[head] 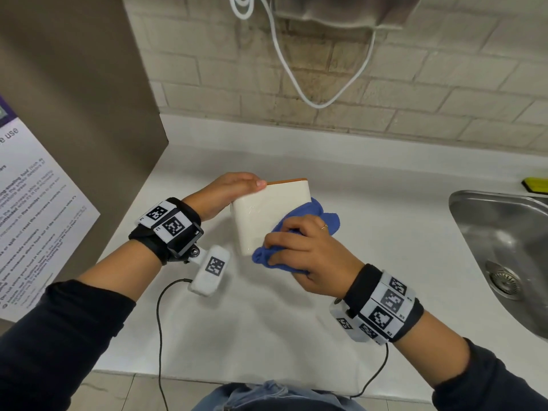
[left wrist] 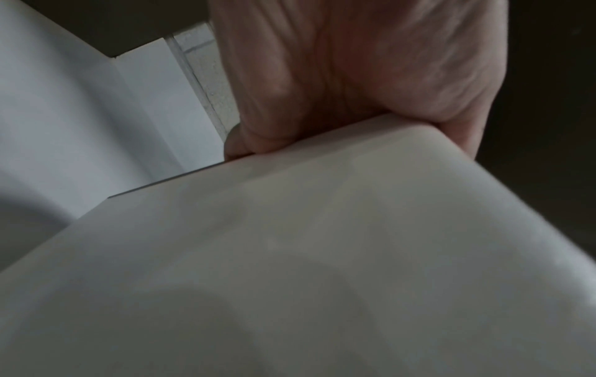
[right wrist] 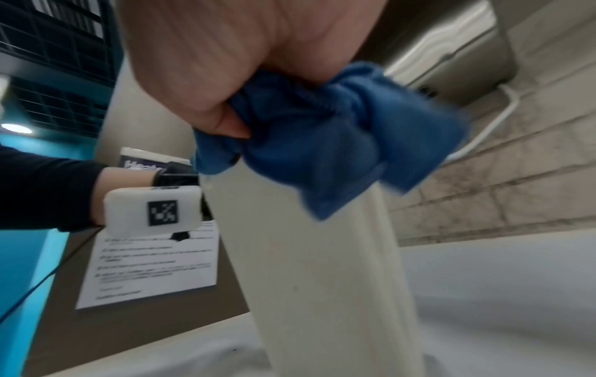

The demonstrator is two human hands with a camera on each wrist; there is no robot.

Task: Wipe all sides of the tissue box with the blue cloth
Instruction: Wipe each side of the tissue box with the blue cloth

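- The tissue box [head: 268,216] is tilted on edge, seemingly lifted just above the white bench [head: 370,232]; its cream shell looks rigid, smooth and light, so I judge it slippery and best held by opposite edges.
- My left hand [head: 221,194] clamps its far end, fingers curled over the top.
- My right hand [head: 308,252] bunches the blue cloth [head: 299,216] against the near side.
- The opening and the underside are hidden.

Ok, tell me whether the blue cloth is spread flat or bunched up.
Bunched up: the right hand grips the blue cloth in a wad against the tissue box.
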